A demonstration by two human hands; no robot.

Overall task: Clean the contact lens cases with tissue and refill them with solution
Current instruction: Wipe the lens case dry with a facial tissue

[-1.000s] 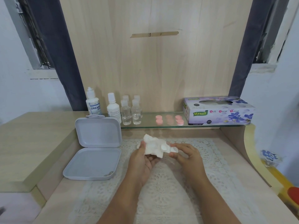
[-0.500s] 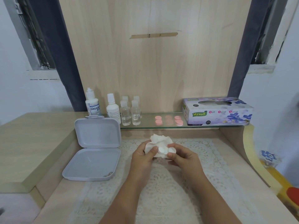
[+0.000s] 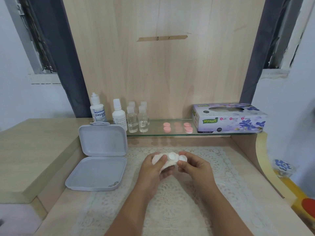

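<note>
Both hands meet over the lace mat (image 3: 170,201), close together. Left hand (image 3: 154,169) cups a wadded white tissue (image 3: 166,163), fingers curled round it, thumb pressed on top. Right hand (image 3: 194,166) pinches the right end of a white contact lens case (image 3: 177,157) between thumb and fingertips. The case sits between the two hands, its left cup against the tissue, both round cups facing up. Whether the cups are capped or bare is hard to tell, too small and washed out.

Left of the left hand, an open grey hinged box (image 3: 100,160) lies on the desk, lid propped up at the back, something small and dark in its near right corner.

Beyond the hands, a glass shelf (image 3: 156,132) runs across. On it, from left of the hands: a solution bottle (image 3: 98,110) labelled DREAM EYE, a plain white dropper bottle (image 3: 119,114), then clear small bottles (image 3: 138,120) bunched together. Straight ahead of the hands, pink round caps (image 3: 178,127) sit in a loose cluster on the glass. Right of those, beyond the right hand, a purple floral tissue box (image 3: 229,118) marked Mysoft Soft Facial Tissue, touching the shelf's right end.

Wood panel (image 3: 162,65) rises behind the shelf. A raised wood ledge (image 3: 34,150) is far left of the left hand.
</note>
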